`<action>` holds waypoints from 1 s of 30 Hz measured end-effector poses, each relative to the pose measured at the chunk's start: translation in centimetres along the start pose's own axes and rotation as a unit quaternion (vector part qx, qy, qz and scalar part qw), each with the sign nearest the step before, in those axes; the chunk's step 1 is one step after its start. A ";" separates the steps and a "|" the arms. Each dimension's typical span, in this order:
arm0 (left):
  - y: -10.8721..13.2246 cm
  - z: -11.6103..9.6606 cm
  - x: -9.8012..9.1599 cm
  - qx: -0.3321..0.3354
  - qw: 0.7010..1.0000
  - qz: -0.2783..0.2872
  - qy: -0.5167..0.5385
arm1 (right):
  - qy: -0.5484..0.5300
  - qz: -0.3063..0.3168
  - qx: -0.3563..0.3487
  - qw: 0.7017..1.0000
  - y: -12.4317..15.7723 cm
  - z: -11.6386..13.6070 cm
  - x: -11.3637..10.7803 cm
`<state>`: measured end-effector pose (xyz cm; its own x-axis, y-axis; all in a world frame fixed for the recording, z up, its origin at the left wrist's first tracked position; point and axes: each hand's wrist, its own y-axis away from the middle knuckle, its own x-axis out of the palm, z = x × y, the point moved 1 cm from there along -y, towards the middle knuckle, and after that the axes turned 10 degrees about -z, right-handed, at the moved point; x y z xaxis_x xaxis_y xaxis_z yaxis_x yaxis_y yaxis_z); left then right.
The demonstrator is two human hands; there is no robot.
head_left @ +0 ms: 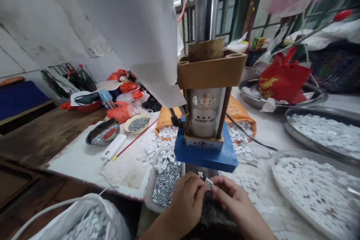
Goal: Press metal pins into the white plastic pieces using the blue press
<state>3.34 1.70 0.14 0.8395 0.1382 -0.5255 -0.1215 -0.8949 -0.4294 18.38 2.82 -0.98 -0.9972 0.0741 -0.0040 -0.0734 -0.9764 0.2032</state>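
Just below the blue base of a bench press (206, 153), my two hands meet in front of its working spot. My left hand (187, 197) is closed, its thumb and fingertips pinched at one side of a small white plastic piece (208, 183). From the other side, the thumb and fingers of my right hand (232, 197) grip the same piece. A second white piece, cross-shaped (200, 174), shows just behind the fingertips against a dark part. Beside my left hand stands a clear plastic tub (149, 191) with metal pins (165, 182) and white pieces in it.
Heaps of white pieces (247, 153) lie around the press. On the right are a wide round tray (277, 174) and a metal basin (292, 129) of white pieces. A bowl of small metal parts (137, 123) and a white power bank (114, 146) lie left. White paper (140, 45) hangs before the press.
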 end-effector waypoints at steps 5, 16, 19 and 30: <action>0.3 0.1 -0.8 -0.005 1.000 0.004 0.006 | 0.012 -0.007 -0.037 0.999 -0.1 -0.1 0.4; 0.1 0.3 -0.3 -0.221 0.941 0.037 0.254 | -0.012 0.054 -0.011 0.998 0.4 -1.0 -0.2; 0.1 0.0 -0.5 -0.187 0.950 0.057 0.243 | -0.054 0.054 0.046 0.996 0.5 -0.8 0.0; 0.3 0.3 -0.3 0.136 0.990 0.003 0.037 | -0.029 -0.029 0.041 0.998 0.1 -0.6 1.2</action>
<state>2.92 1.51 -0.10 0.8734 0.0927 -0.4780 -0.2569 -0.7463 -0.6141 17.12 2.64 -1.55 -0.9889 0.1437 0.0374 -0.1273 -0.9502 0.2844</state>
